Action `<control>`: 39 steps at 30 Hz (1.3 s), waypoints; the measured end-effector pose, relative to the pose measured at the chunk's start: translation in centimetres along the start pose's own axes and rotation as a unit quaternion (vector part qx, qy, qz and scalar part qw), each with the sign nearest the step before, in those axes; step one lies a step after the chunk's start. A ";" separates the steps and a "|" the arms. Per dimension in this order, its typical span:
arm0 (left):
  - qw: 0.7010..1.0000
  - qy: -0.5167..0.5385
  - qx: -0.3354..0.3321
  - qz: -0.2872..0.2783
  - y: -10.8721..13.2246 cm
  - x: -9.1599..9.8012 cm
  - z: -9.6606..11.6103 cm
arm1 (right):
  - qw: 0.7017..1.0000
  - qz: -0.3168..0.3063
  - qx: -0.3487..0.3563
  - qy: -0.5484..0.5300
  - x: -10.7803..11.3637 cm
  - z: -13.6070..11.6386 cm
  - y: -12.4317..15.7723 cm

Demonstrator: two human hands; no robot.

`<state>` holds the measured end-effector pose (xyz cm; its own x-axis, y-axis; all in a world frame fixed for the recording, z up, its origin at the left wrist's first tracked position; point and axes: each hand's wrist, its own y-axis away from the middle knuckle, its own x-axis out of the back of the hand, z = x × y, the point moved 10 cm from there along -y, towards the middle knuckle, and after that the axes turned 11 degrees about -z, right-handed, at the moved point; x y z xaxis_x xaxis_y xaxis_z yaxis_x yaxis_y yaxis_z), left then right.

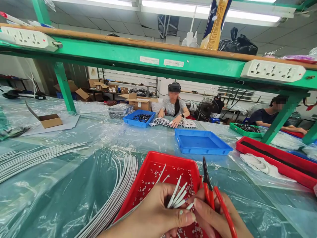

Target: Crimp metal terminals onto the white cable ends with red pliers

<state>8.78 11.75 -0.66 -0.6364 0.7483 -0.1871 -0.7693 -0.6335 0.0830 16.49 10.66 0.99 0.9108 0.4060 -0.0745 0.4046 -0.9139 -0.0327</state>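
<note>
My left hand (158, 208) is closed around several white cables (178, 195), whose cut ends stick up between thumb and fingers. Red-handled pliers (209, 188) rest in my right hand (218, 215), their dark jaws pointing up and away. My right thumb and fingertip pinch the end of one cable beside the left thumb. Both hands are over a red tray (153, 162) scattered with small white and clear scraps. A bundle of white cables (123, 178) curves along the table to the left of the tray.
A blue tray (203, 142) lies beyond the red one. More white cables (37, 155) are at the left. A long red tray (277, 158) and white cloth (257, 163) sit at right. A green shelf beam (119, 49) crosses overhead. Across the table, a person (173, 105) handles small parts.
</note>
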 end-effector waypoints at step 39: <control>0.997 -0.042 -0.040 -0.043 0.2 -0.8 0.5 | 0.956 -0.152 0.050 -0.246 -3.4 2.1 -1.8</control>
<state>9.13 11.08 0.03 -0.5740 0.8118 -0.1069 -0.8160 -0.5780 -0.0082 12.50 10.90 -0.78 0.5946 0.6260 -0.5046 0.6119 -0.7594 -0.2210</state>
